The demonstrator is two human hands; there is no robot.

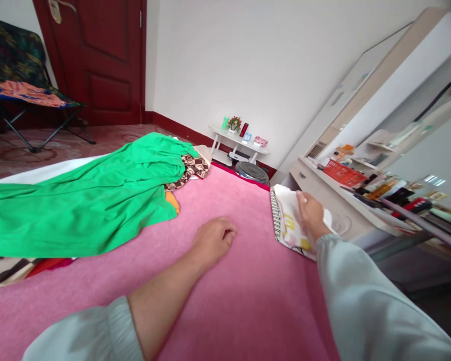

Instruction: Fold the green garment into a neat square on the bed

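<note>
My feed shows the left hand [213, 243] loosely curled, thumb gap visible, over the pink cover [244, 291], but the right hand [311, 211] hides part of the white cloth [287, 204] at its edge, so can't tell if it's gripping.

That bedspread [225, 296] is pink; on its left I see bright green cloth [113, 195] and brown-and-tan checked fabric [200, 165]; on its right, yellow-printed white cloth [288, 213], striped along one edge.
</note>
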